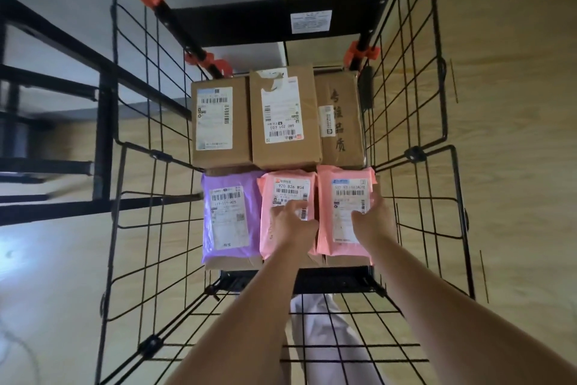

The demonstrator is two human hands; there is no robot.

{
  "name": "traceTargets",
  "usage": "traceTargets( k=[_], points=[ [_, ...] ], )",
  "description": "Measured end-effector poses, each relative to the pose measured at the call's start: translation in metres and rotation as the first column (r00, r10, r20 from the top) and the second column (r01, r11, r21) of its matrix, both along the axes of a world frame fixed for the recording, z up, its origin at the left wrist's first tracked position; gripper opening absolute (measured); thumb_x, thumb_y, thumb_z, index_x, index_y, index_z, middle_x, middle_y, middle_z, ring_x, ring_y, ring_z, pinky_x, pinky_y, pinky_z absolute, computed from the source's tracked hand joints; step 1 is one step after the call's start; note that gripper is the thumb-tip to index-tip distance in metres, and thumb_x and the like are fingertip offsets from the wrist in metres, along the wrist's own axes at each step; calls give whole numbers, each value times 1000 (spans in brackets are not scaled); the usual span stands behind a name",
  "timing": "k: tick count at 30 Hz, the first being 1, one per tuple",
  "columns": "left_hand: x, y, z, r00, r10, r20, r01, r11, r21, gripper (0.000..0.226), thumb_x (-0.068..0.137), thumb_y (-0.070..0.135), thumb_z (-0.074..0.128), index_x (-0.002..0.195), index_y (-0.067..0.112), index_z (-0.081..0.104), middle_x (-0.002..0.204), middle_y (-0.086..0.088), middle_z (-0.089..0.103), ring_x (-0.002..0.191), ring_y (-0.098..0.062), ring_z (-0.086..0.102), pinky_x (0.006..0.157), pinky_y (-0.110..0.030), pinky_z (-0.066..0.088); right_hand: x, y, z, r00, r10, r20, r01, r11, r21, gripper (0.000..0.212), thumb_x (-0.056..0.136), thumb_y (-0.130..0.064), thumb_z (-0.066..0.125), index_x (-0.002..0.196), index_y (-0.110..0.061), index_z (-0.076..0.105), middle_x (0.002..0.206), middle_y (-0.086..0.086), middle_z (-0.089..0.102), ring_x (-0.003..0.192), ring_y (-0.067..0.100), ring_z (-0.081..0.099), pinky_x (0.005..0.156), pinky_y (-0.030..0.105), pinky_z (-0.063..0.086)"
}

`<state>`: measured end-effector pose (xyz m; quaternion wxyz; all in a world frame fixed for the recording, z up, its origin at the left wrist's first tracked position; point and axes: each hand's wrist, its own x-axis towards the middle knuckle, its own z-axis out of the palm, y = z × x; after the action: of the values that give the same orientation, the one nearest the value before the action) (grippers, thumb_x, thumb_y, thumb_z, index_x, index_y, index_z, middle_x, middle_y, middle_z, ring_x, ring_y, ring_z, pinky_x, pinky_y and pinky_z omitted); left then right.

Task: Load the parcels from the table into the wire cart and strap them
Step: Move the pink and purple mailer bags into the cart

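The wire cart holds three cardboard boxes behind a row of mailers; the left hand rests, fingers loosely bent, on the middle pink mailer; the right hand lies on the right pink mailer, grip unclear; both parcels want pressing flat and snug before strapping.

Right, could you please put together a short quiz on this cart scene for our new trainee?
1. True or false: the purple parcel lies at the left end of the near row in the wire cart.
2. How many cardboard boxes fill the far row?
3. The left hand rests on: A the purple parcel; B the middle pink parcel; C a cardboard box.
Key: 1 true; 2 three; 3 B.
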<state>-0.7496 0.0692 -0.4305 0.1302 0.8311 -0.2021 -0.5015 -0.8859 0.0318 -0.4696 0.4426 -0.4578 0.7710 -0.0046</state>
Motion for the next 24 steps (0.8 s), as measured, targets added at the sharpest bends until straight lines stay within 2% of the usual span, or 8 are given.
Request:
traceTargets(
  k=[3, 6, 8, 11, 13, 16, 19, 24],
  points=[
    [1, -1, 8, 999, -13, -31, 13, 1000, 26, 48, 80, 5, 66, 123, 25, 58, 124, 0, 38, 96, -21, 56, 71, -28, 51, 5, -1, 16, 997, 60, -50, -60, 998, 8, 63, 88, -6, 56, 145, -20, 35, 131, 8, 51, 106, 25, 56, 78, 40, 58],
    [3, 1, 18, 997, -55, -50, 57, 998, 23, 43, 84, 7, 64, 122, 24, 58, 130, -1, 43, 92, -17, 56, 53, -17, 42, 7, 0, 32, 987, 152, -54, -151, 988, 20, 53, 93, -10, 56, 143, -18, 40, 133, 8, 51, 104, 22, 57, 70, 30, 54],
    [7, 4, 26, 994, -101, -34, 102, 995, 13, 39, 86, 10, 62, 121, 26, 58, 132, 0, 46, 83, -11, 54, 52, -17, 38, 11, 1, 45, 961, 269, -68, -268, 963, 18, 43, 95, -15, 55, 138, -18, 47, 119, 4, 56, 88, 16, 59, 63, 26, 54],
    [16, 9, 45, 982, -185, 22, 186, 983, -7, 35, 87, 13, 59, 118, 28, 58, 130, 0, 50, 80, -12, 56, 58, -23, 44, 21, 2, 67, 887, 446, -117, -448, 894, 7, 27, 97, -18, 53, 124, -17, 58, 104, -1, 62, 76, 10, 57, 66, 27, 56],
    [24, 15, 58, 959, -273, 78, 274, 962, 0, 35, 88, 11, 57, 118, 27, 58, 129, -1, 49, 88, -17, 58, 67, -27, 51, 32, 4, 82, 831, 532, -161, -538, 843, 8, 16, 97, -16, 53, 109, -17, 62, 98, -3, 65, 78, 12, 60, 72, 31, 59],
    [42, 27, 76, 907, -382, 180, 386, 922, 12, 40, 88, 10, 57, 124, 26, 57, 129, -1, 49, 102, -17, 54, 79, -29, 50, 49, 8, 108, 724, 649, -235, -661, 750, 35, 11, 97, -15, 52, 90, -21, 58, 88, -4, 65, 76, 14, 63, 67, 31, 57],
    [65, 41, 94, 878, -408, 250, 415, 909, 24, 41, 89, 10, 57, 127, 25, 56, 126, 0, 50, 110, -19, 53, 90, -35, 50, 70, 13, 130, 639, 708, -300, -733, 679, 42, 9, 97, -17, 52, 99, -18, 61, 90, -4, 64, 78, 15, 60, 60, 26, 50],
    [109, 62, 128, 846, -392, 363, 425, 905, -15, 36, 88, 7, 56, 122, 22, 58, 125, -2, 53, 110, -19, 53, 91, -34, 52, 117, 27, 168, 613, 728, -307, -766, 643, -4, 19, 96, -21, 50, 110, -24, 61, 108, 0, 65, 99, 25, 61, 73, 28, 43]
  ],
)
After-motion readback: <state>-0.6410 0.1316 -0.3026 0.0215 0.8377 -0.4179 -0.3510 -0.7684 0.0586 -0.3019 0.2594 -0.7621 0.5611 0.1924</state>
